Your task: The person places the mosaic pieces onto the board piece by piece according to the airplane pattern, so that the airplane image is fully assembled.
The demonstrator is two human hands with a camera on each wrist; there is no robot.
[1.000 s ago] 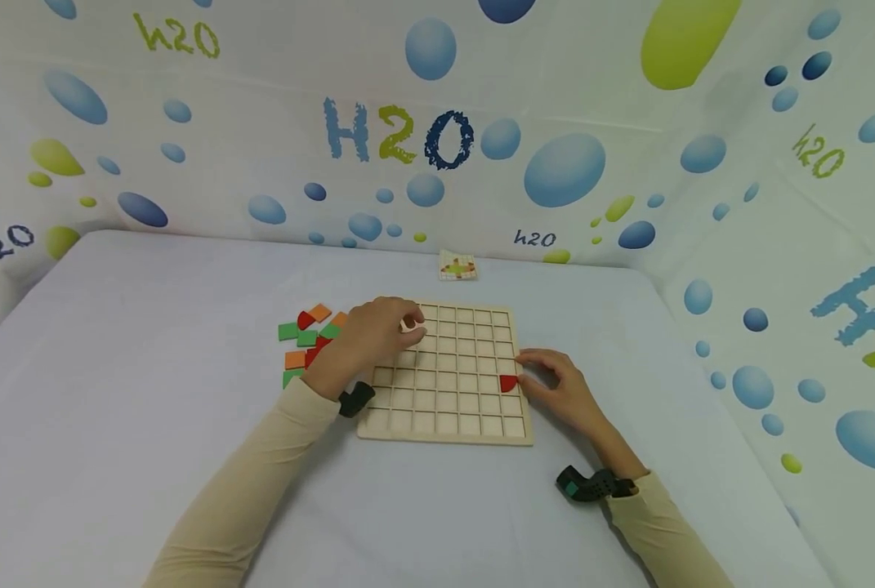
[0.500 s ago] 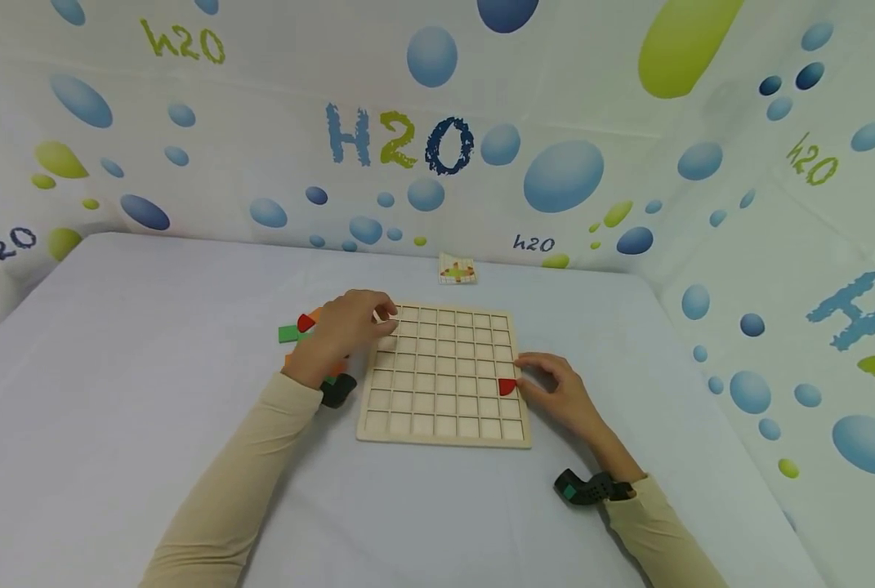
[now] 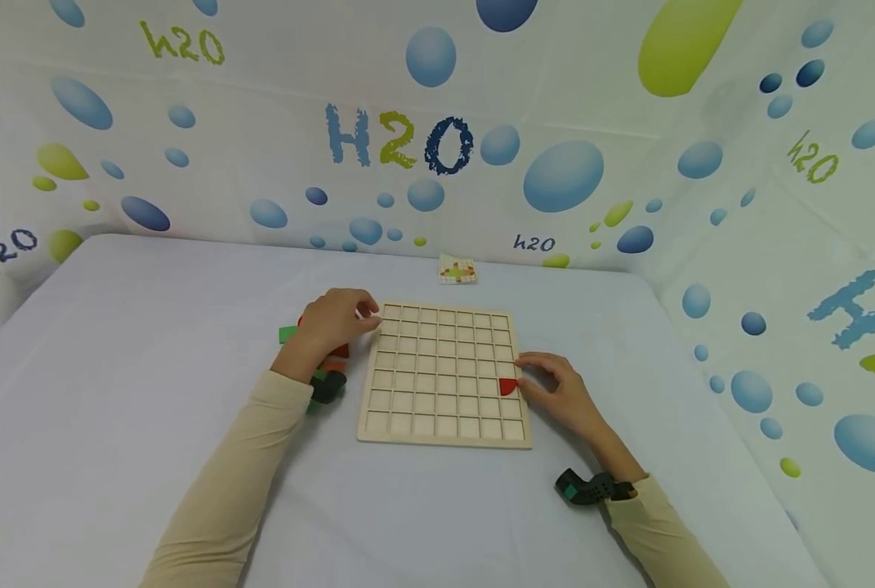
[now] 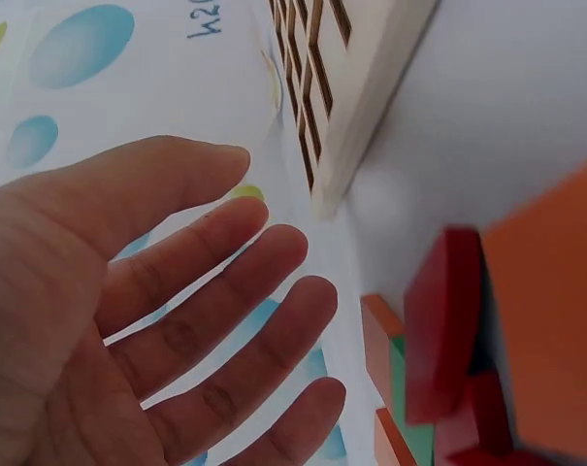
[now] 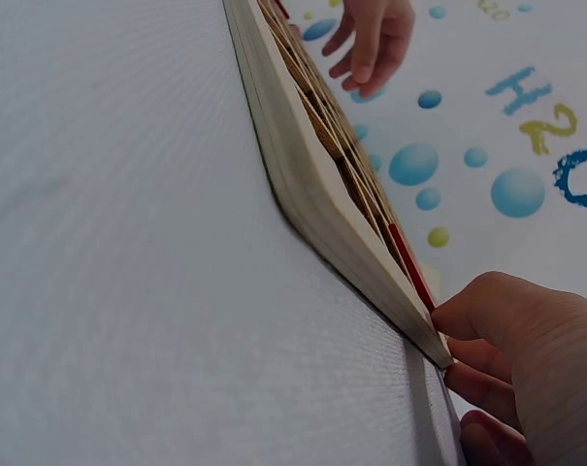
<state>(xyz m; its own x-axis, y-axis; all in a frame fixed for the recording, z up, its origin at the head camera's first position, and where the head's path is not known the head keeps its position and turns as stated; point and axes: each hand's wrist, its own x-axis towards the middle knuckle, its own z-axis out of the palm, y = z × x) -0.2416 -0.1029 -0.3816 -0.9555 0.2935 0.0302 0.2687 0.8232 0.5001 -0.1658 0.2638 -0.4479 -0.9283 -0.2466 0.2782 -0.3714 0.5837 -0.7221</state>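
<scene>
Since a second ago, the left hand [image 3: 337,318] is being drawn leftward off the grid board [image 3: 437,381] and is now being held just beside its far-left corner, over the coloured pieces [image 4: 443,330]. The right hand [image 3: 569,398] is being kept at the right rim. Nothing is being gripped by the left hand; its fingers are being held loosely bent and apart. Right fingertips are being rested on the rim; whether it's being pinched can't be told. The board is being supported flat on the white cloth [image 3: 437,514]; one red piece [image 3: 507,386] is being carried in its rightmost column, third cell from the near edge.

Risks: the right thumb is being kept right beside the red piece, so an inward slip could be nudging it. Uneven rim pressure could be skewing the board. Coloured pieces are being overhung by the left wrist camera [image 3: 328,386]; a low sweep could be scattering them.

Edges/room: the left rim is being left just beside the left fingertips, so a low return could be catching it. Broad room is being offered on the near side; the pattern card [image 3: 457,270] is being kept beyond the far edge, apart from the board.
</scene>
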